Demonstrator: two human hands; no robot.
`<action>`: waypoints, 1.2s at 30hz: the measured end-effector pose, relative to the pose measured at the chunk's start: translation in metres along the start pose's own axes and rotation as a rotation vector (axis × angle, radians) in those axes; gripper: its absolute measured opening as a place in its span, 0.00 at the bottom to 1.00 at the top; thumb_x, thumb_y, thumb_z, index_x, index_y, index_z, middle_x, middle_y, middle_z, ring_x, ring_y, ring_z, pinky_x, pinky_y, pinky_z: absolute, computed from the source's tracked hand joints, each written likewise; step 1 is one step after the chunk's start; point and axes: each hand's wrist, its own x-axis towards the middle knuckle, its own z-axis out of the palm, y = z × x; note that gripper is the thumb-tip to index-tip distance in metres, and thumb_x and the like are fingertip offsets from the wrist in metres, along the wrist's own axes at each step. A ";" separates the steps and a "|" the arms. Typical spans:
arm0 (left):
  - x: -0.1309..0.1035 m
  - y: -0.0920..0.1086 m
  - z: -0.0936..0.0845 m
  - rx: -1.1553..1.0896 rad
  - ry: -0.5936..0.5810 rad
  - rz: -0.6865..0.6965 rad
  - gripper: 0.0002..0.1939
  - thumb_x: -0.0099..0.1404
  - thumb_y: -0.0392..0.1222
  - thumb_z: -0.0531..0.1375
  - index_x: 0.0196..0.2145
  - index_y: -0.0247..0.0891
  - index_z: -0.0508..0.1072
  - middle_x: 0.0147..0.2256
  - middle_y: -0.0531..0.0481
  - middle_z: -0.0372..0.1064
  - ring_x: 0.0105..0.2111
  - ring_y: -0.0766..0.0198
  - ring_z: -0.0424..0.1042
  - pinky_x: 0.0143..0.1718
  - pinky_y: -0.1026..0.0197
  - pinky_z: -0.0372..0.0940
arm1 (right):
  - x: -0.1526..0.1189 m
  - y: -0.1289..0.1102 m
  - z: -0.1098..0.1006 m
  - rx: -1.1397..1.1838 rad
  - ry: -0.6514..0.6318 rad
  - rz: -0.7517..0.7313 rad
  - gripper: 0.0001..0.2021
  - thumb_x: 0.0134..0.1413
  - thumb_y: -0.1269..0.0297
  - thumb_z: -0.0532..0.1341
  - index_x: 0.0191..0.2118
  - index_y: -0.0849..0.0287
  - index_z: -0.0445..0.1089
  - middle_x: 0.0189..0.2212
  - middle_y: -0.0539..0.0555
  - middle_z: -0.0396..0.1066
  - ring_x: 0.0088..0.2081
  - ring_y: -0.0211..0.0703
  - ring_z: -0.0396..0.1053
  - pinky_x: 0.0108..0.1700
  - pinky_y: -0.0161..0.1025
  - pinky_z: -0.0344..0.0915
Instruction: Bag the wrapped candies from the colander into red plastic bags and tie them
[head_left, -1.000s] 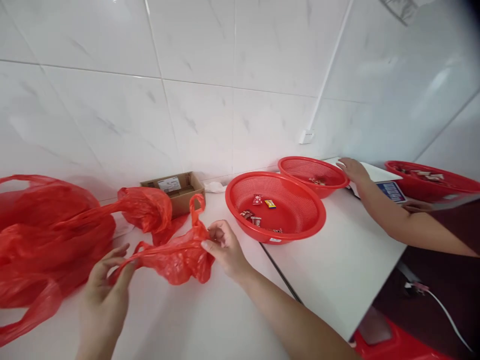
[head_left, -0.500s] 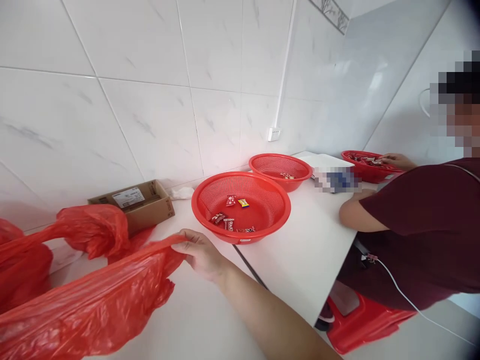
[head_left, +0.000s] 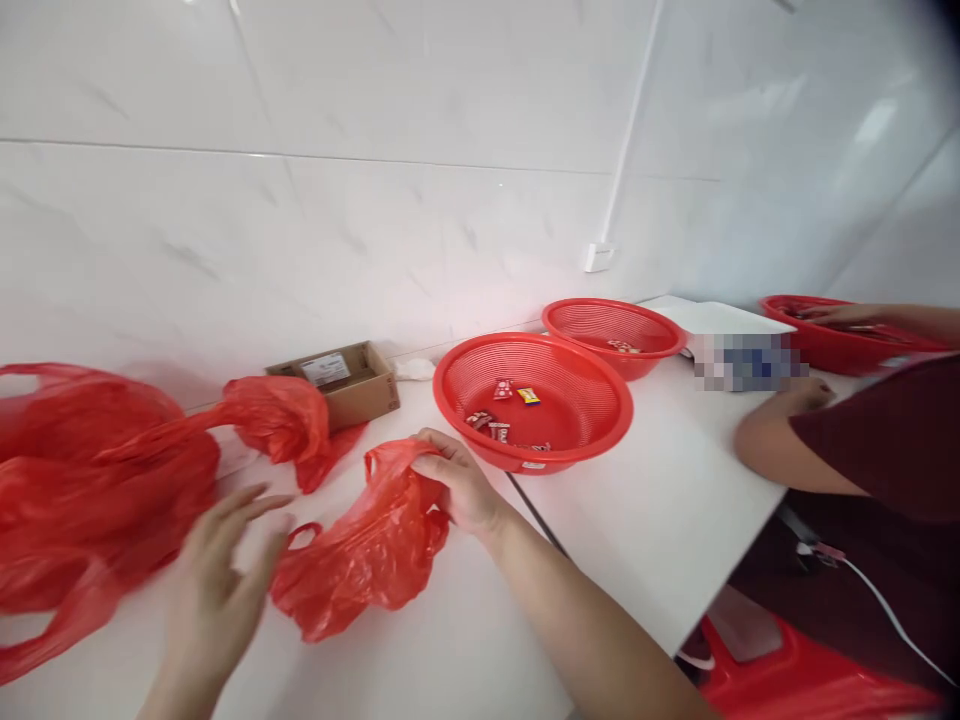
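A crumpled red plastic bag (head_left: 367,550) hangs from my right hand (head_left: 461,485), which pinches its upper edge above the white table. To the left of that bag, my left hand (head_left: 221,575) is raised with its fingers apart, blurred by motion and holding nothing. Behind my left hand lies a large heap of red plastic bags (head_left: 97,480), and a bunched part (head_left: 281,415) of it reaches toward the cardboard box. Just beyond my right hand stands a red mesh basket (head_left: 600,440) with several small wrapped sweets (head_left: 502,388) on its bottom.
An open cardboard box (head_left: 360,400) stands by the tiled wall. A second red basket (head_left: 660,352) with a few sweets sits behind the first. At the right, a co-worker in a dark red sleeve (head_left: 847,440) has a hand in a third red basket (head_left: 817,350). A red stool (head_left: 795,660) is below.
My left hand has come into view, empty. The red bag, stretched out to the left before, now hangs gathered from my right hand. The view has shifted left.
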 end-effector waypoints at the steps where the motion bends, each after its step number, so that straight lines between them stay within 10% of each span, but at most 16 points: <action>1: -0.004 0.006 0.004 -0.038 -0.094 0.040 0.16 0.60 0.56 0.56 0.45 0.54 0.72 0.55 0.49 0.66 0.57 0.44 0.63 0.53 0.42 0.63 | -0.001 0.001 0.000 -0.007 -0.018 0.008 0.10 0.48 0.61 0.67 0.28 0.59 0.65 0.25 0.46 0.64 0.26 0.34 0.59 0.31 0.32 0.55; 6: -0.014 0.017 0.013 -0.099 -0.398 0.058 0.11 0.62 0.52 0.58 0.31 0.45 0.75 0.32 0.54 0.75 0.33 0.60 0.74 0.66 0.40 0.36 | -0.001 0.007 -0.002 -0.065 0.031 -0.009 0.11 0.50 0.62 0.66 0.28 0.58 0.62 0.26 0.46 0.63 0.27 0.35 0.59 0.32 0.34 0.57; 13: -0.005 -0.014 -0.024 -0.359 0.069 -0.292 0.16 0.62 0.55 0.59 0.35 0.40 0.76 0.31 0.50 0.74 0.31 0.60 0.72 0.36 0.59 0.67 | 0.007 0.013 -0.015 -0.428 0.154 -0.152 0.06 0.54 0.64 0.62 0.35 0.55 0.64 0.33 0.48 0.64 0.34 0.38 0.63 0.38 0.36 0.61; 20: -0.015 0.021 -0.002 0.158 0.025 0.290 0.11 0.65 0.37 0.56 0.37 0.47 0.79 0.26 0.54 0.71 0.30 0.62 0.67 0.54 0.45 0.52 | -0.008 0.017 0.015 -1.226 0.176 -0.728 0.09 0.58 0.70 0.57 0.45 0.56 0.66 0.49 0.58 0.64 0.53 0.48 0.62 0.55 0.48 0.58; 24: -0.027 0.047 0.012 0.209 -0.044 0.363 0.14 0.65 0.33 0.55 0.30 0.46 0.79 0.26 0.53 0.70 0.29 0.63 0.63 0.57 0.43 0.48 | -0.018 0.019 0.031 -1.353 -0.229 -0.375 0.06 0.63 0.67 0.52 0.41 0.55 0.66 0.35 0.52 0.71 0.36 0.41 0.68 0.43 0.41 0.64; 30: -0.025 0.035 0.001 0.273 -0.179 0.230 0.16 0.59 0.29 0.56 0.34 0.47 0.79 0.30 0.51 0.71 0.34 0.60 0.66 0.56 0.39 0.46 | -0.016 0.006 0.012 -1.650 -0.419 0.556 0.11 0.59 0.65 0.52 0.29 0.55 0.69 0.26 0.50 0.72 0.29 0.43 0.69 0.28 0.36 0.57; 36: -0.022 0.018 -0.008 0.317 -0.391 0.062 0.07 0.61 0.40 0.60 0.32 0.48 0.80 0.33 0.50 0.73 0.41 0.53 0.69 0.56 0.35 0.45 | -0.009 0.008 0.008 -1.939 0.001 0.341 0.19 0.52 0.60 0.60 0.50 0.58 0.66 0.37 0.57 0.75 0.40 0.53 0.72 0.36 0.42 0.61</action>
